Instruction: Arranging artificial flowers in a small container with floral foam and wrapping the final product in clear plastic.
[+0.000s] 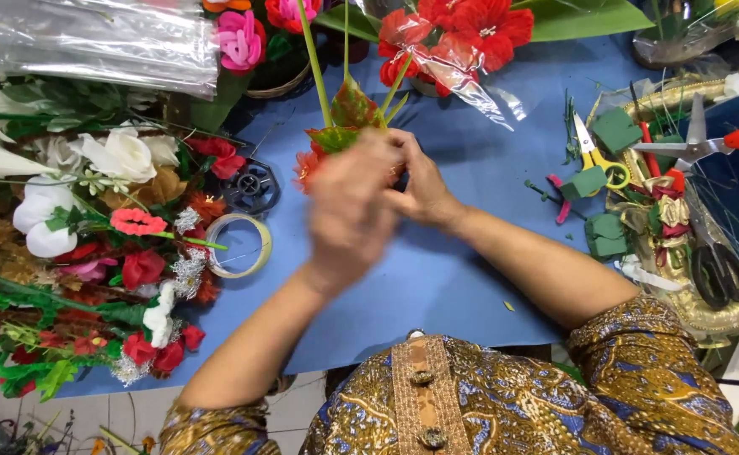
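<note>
Looking down, we see both hands meet over the middle of the blue worktop (470, 278). Our left hand (348, 211) is motion-blurred, curled over the base of a small bunch of artificial stems (348, 114); whether its fingers actually close on the bunch we cannot tell through the blur. Our right hand (420, 190) sits just beside it, touching it, fingers pinched narrow on the lower end of the same bunch. The bunch stands nearly upright, with green stalks, a red-and-green mottled leaf and an orange-red bloom at its left, rising toward the far edge.

Near the left hand, toward the worktop's left edge: a roll of clear tape (239, 244) lying flat, and a dark plastic spool (251, 187) just beyond it. A heap of artificial flowers (91, 236), white, red and pink, covers the left edge.

Toward the right edge: yellow-handled scissors (595, 156), green foam blocks (605, 236) near them, black-handled scissors (719, 265) on a gold tray (723, 316), and red-handled scissors (706, 145) above.

Red blooms in clear wrap (458, 34) lie at the far edge.
</note>
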